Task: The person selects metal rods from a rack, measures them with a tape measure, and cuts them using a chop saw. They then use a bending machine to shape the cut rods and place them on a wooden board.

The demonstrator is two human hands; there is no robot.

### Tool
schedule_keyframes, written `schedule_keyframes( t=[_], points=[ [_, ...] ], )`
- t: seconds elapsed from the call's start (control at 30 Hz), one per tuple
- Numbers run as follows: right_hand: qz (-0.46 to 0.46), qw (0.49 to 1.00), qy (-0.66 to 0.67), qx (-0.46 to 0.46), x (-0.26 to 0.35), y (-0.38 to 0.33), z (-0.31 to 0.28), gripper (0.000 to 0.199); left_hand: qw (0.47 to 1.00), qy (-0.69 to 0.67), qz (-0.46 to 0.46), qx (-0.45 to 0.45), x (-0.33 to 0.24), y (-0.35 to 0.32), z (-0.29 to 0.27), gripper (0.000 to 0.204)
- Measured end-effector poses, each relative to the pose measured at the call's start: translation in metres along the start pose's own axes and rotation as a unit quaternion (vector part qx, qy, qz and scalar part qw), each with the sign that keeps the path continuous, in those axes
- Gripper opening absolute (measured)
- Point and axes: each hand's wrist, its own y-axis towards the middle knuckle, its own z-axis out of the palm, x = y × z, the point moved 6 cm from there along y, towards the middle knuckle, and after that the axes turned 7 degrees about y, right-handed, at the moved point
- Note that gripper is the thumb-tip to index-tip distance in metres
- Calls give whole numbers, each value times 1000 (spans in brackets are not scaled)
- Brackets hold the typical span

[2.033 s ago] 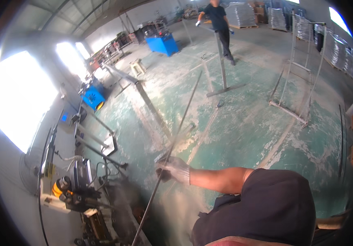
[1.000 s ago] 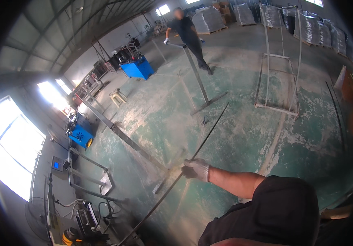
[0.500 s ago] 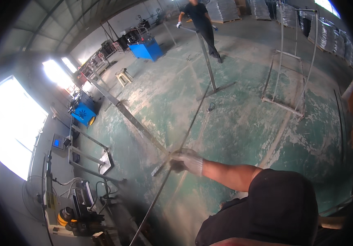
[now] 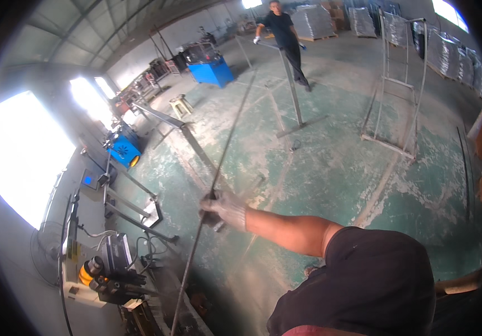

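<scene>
A long, thin dark metal rod (image 4: 232, 134) runs slantwise from the lower edge up toward the far floor. Closed round its middle is my right hand (image 4: 227, 209), in a pale work glove dirtied dark at the fingers. My right arm stretches out from the lower right. Just beyond the hand stands a grey metal stand (image 4: 196, 147) with a long top bar; the hand hides part of its leg and foot. My left hand is out of the picture.
Machinery with a black and yellow part (image 4: 91, 270) stands at the lower left. Farther off are blue machines (image 4: 212, 73), a stool (image 4: 180, 105) and an upright metal frame (image 4: 389, 143). A co-worker (image 4: 283, 35) with gloved hands stands beside another metal stand (image 4: 290, 84).
My right hand has moved left with the rod. The rod's far part now passes left of the far stand, across the near stand's leg. The whole view has shifted slightly.
</scene>
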Motion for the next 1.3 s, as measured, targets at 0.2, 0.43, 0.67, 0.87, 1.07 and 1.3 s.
schedule_keyframes(
  t=[0.2,0.43,0.67,0.87,1.07,1.3],
  points=[
    [30,998,-10,58,-140,-10,9,25,997,8,7,-78,-18,-20,-144,22],
    [97,991,20,91,-211,-86,103,25,996,4,10,-93,-33,-27,-210,24],
    [101,993,-8,55,-217,-93,102,23,997,-2,-2,-75,-30,-3,-210,27],
    [96,992,3,77,-240,-80,125,33,987,22,-9,-159,-29,-22,-288,30],
    [56,990,14,131,-227,-45,196,28,975,-172,56,-132,-57,-24,-292,26],
    [126,976,29,176,-308,-7,295,26,969,-108,76,-211,-82,-24,-328,37]
  ],
)
